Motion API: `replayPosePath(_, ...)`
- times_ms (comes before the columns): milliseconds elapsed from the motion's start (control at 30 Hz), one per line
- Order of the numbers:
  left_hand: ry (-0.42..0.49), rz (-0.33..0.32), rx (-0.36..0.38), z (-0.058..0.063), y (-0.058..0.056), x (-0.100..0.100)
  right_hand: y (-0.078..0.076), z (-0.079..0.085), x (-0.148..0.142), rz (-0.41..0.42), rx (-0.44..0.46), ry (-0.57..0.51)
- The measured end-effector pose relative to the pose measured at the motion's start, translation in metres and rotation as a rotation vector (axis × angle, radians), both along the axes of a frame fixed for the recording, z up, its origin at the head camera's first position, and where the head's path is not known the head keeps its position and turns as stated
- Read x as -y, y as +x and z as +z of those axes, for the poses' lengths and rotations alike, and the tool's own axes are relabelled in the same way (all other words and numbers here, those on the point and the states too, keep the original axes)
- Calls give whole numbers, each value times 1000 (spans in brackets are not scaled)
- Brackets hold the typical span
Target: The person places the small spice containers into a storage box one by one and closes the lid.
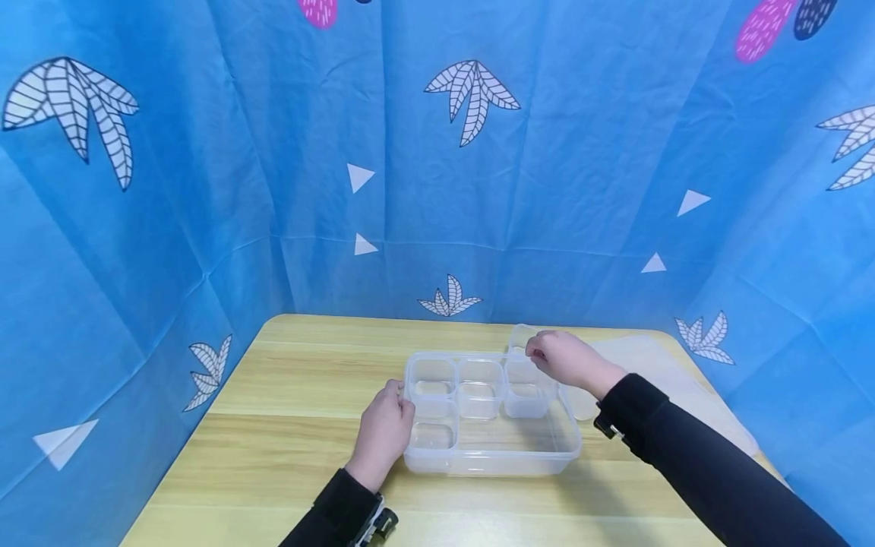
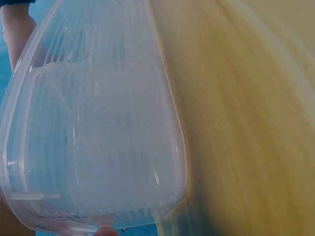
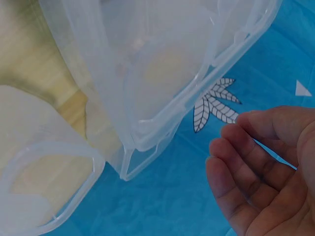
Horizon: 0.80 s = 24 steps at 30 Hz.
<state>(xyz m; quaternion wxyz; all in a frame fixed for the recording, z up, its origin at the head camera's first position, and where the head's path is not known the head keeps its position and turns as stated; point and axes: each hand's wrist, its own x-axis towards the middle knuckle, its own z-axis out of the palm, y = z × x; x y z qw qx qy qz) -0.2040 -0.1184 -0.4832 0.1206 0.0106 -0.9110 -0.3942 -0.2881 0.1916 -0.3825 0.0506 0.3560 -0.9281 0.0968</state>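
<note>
A clear plastic box (image 1: 516, 462) stands on the table with several small clear containers (image 1: 481, 389) inside, along its left side and back. At its left wall my left hand (image 1: 383, 425) holds the edge; in the left wrist view a fingertip (image 2: 106, 231) shows at the wall's lower end. My right hand (image 1: 567, 357) is over the back right corner. Its fingers are loosely bent and hold nothing, apart from the box corner (image 3: 129, 160) in the right wrist view. Another clear container (image 1: 522, 332) shows behind that corner, partly hidden by the right hand.
A large translucent lid-like sheet (image 1: 656, 365) lies on the table's right side, with a smaller rounded clear piece (image 1: 581, 405) beside the box. The wooden table (image 1: 307, 425) is enclosed by a blue patterned cloth (image 1: 451, 190) at the back and sides.
</note>
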Motion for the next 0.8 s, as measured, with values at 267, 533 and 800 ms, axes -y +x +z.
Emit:
replayPosePath(267, -10, -5, -8, -1, -1, 1, -13, 5, -2, -25, 42, 0)
replayPosePath(533, -5, -2, -7, -1, -1, 1, -27, 4, -6, -57, 78, 9)
replayPosePath(800, -3, -3, 0, -2, -2, 0, -39, -1, -4, -75, 86, 9)
